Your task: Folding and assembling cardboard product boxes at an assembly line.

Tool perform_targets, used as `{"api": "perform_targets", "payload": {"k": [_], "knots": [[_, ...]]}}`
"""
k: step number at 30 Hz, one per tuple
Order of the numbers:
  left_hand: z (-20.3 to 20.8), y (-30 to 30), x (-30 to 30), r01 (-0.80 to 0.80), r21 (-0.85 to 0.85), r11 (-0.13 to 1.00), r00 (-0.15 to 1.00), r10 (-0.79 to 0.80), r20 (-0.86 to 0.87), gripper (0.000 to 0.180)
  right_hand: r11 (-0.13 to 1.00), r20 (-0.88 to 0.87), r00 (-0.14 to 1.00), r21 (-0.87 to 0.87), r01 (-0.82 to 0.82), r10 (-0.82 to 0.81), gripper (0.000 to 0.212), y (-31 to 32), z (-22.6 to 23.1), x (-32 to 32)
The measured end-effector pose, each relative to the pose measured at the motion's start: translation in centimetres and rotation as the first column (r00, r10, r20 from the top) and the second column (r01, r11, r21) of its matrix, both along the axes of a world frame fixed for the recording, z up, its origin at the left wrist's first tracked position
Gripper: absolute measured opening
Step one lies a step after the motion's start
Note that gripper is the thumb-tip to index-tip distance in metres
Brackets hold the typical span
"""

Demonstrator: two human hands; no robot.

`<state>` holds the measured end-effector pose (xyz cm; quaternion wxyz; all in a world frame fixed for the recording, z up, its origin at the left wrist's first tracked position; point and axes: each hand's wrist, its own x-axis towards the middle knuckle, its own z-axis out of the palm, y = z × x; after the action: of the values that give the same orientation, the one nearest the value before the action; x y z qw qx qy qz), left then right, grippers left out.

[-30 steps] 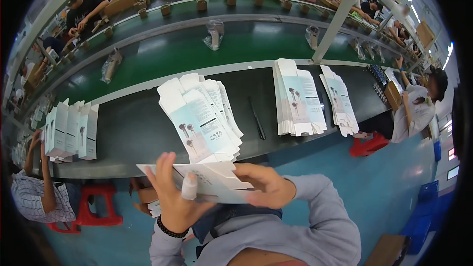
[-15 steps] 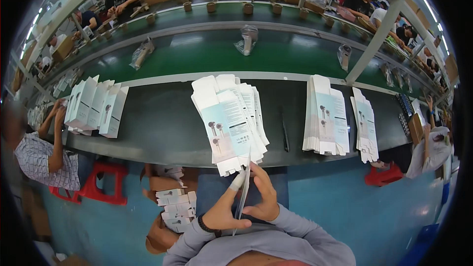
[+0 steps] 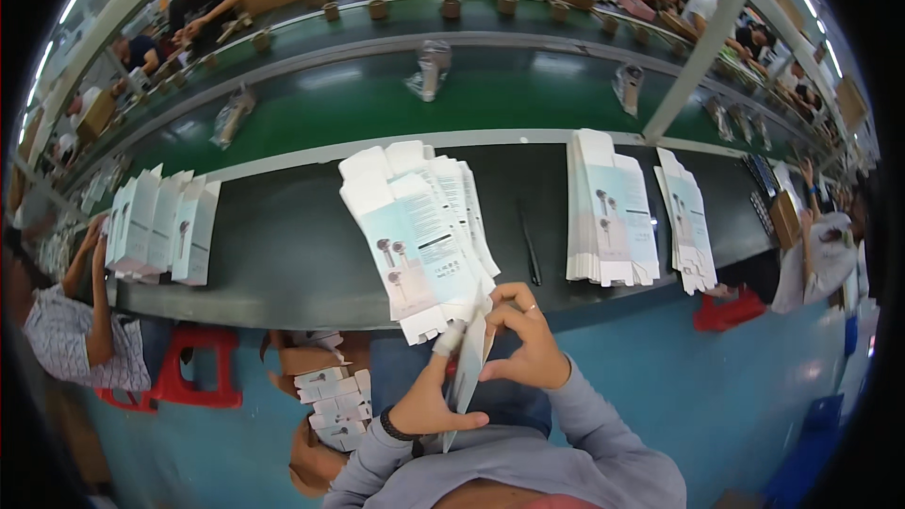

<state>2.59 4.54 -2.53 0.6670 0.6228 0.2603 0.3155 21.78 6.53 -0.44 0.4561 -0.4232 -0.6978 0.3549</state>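
Between my hands, near the bench's front edge, stands a small folding carton [image 3: 470, 355], seen nearly edge-on, white with a pale blue and pink print. My left hand [image 3: 429, 402], with a white cover on one finger and a dark bracelet at the wrist, grips the carton's left side. On the other side my right hand [image 3: 524, 344] holds its edge, fingers bent over the top part and thumb against the face. Just beyond my hands lies a fanned stack of flat cartons [image 3: 413, 245] printed with earphones.
Two more flat carton stacks [image 3: 617, 217] [image 3: 686, 226] lie to the right, past a dark pen-like tool [image 3: 530, 243]. Folded upright cartons [image 3: 193, 226] stand left, by a co-worker. Bagged items ride a green conveyor [image 3: 330, 94]. An open box of cartons [image 3: 335, 401] sits below.
My right hand has moved up and outward, its fingers now bent over the carton's edge. The carton has turned from a thin edge to show more of its face. The whole view has shifted slightly.
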Motion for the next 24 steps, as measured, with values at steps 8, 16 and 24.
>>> {"api": "perform_targets", "payload": {"k": [8,16,24], "knots": [[-0.1,1.5,-0.1,-0.399,-0.023,0.917,0.917,0.399,0.003,0.101,0.955,-0.411,0.887,-0.281,0.098,-0.212,0.050,-1.4,0.1,-0.5],[-1.0,2.5,0.8,-0.564,0.317,0.762,0.780,0.618,-0.099,0.075,0.935,-0.120,0.978,-0.333,0.120,-0.168,0.031,-3.1,-3.3,-3.0],[-0.5,2.7,-1.3,-0.183,-0.252,0.950,0.914,0.259,0.312,0.093,0.954,-0.404,0.898,-0.294,0.053,-0.175,0.050,-2.3,-2.7,-1.1]]}}
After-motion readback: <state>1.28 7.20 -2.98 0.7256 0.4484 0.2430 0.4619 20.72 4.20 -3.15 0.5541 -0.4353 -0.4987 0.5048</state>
